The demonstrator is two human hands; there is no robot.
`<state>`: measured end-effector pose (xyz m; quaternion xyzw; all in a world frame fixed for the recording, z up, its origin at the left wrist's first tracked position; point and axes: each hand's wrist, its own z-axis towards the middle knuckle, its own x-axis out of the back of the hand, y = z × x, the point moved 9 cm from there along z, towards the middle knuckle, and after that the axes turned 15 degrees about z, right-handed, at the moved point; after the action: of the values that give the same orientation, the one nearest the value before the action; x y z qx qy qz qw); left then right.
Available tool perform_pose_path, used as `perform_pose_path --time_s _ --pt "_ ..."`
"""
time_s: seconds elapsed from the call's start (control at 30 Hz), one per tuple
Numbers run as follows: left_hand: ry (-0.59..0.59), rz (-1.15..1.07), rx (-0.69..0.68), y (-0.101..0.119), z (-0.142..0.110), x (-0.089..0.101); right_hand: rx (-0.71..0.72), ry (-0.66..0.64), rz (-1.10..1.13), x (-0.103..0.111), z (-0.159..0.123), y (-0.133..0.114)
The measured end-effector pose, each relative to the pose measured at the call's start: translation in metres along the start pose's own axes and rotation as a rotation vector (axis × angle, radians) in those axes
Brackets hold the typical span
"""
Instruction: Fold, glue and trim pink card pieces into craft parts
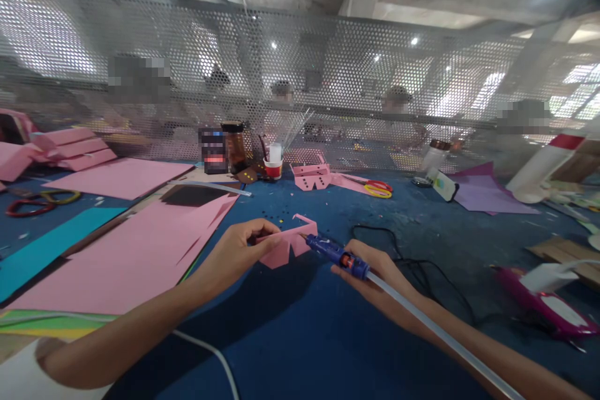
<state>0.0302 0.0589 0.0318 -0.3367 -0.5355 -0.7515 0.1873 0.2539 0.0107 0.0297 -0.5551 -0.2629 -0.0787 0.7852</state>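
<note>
Has scissors (29,214) and pink sheets (117,256) at left on the counter (300,337); extends left hand (241,244) over mid-counter, pinching folded pink paper (275,254) between thumb and fingers; points glue gun (330,250) at it, clamped in fingers of right hand (377,265); has black cable (412,260) and magenta device (539,306) farther right

The glue gun (325,249) is rocking deep blue with an orange bit, and the folded paper piece (275,255) is showing plain pink. Farther off, a cutout (310,181) is sporting black dots on pink. Left, a strip (63,240) is popping turquoise; far right, a sheet (482,192) is going purple.
</note>
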Motion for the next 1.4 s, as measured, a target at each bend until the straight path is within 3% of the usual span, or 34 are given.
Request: perform_pose_path --time_s 0.67,1.1,1.23,1.4 --pt "0.002 -0.023 0.018 -0.004 -0.002 0.001 -0.016 0.009 0.000 0.001 -0.001 0.007" --pt "-0.024 -0.148 0.062 -0.008 0.002 -0.001 -0.232 -0.003 0.366 -0.008 -0.002 0.028" --pt "0.011 -0.187 0.086 -0.011 0.005 0.010 -0.313 0.059 0.351 -0.004 -0.001 0.036" --pt "0.131 -0.134 0.105 -0.027 0.009 0.039 -0.285 0.049 0.295 -0.001 0.003 0.045"
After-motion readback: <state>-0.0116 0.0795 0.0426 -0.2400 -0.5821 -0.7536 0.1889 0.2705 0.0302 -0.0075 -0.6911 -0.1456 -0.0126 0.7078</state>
